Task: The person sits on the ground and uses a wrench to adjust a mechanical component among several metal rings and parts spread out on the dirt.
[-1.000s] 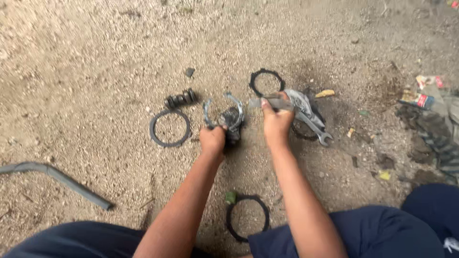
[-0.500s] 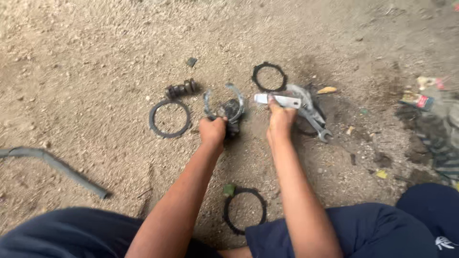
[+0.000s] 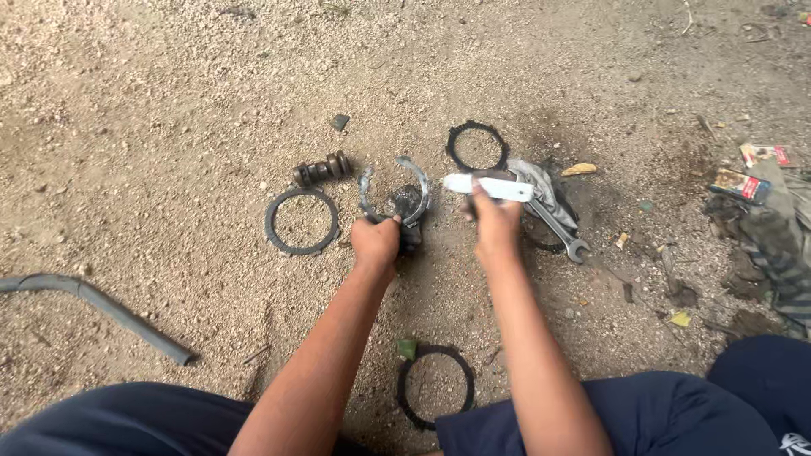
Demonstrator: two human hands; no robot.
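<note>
Greasy metal clamp (image 3: 394,192), forked and dark, stands on gravel.
Left hand (image 3: 376,241) grips it; right hand (image 3: 496,221) pinches a white tube (image 3: 488,187).

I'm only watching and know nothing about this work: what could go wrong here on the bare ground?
The left hand grips a greasy forked metal part that might slip. The right hand holds a white tube; whatever it dispenses could pick up sand. The loose dark rings on the gravel ground could collect grit too.
</note>
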